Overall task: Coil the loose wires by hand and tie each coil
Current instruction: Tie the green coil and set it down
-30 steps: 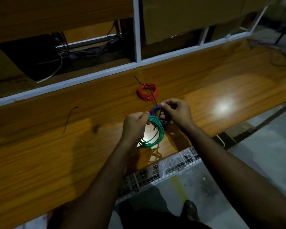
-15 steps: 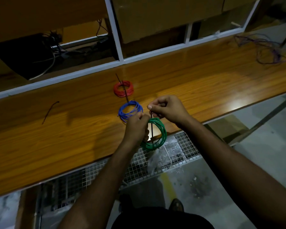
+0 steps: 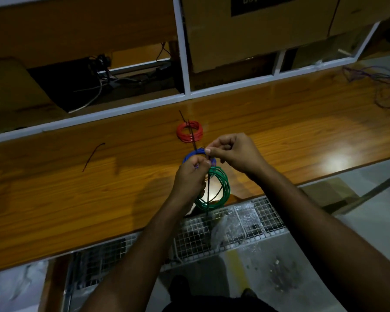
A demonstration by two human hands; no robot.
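White wire mesh tray (image 3: pixel 252 224) runs along the near edge of the wooden surface (image 3: pixel 54 199), with clear plastic wrapping (image 3: pixel 221 228) lying in it. Above that edge the left hand (image 3: pixel 190 176) holds the green wire coil (image 3: pixel 221 190) upright; its grip is curled round the top left of the coil, and the coil's lower loops hang past the surface edge over the tray. A black tie (image 3: pixel 208 192) runs straight down across the coil's opening, its lower end reaching down to the tray. The right hand (image 3: pixel 232 154) is just beyond and to the right of the left hand, its grip clenched in a pinch on the upper end of the black tie at the top of the green wire coil; thumb and forefinger of both hands nearly meet at that point. Directly behind the hands a blue wire coil (image 3: pixel 190 154) lies flat on the surface, largely hidden by them. Farther back lies a red wire coil (image 3: pixel 189 131), with a black tie tail sticking out past it. Well to the left a loose black tie (image 3: pixel 92 156) lies alone. At the far right, a tangle of loose purple wire (image 3: pixel 383 86) rests on the surface. Beyond the surface, a white frame (image 3: pixel 180 52) divides shelf bays holding cardboard boxes (image 3: pixel 257 32) and dark cables (image 3: pixel 104 70).
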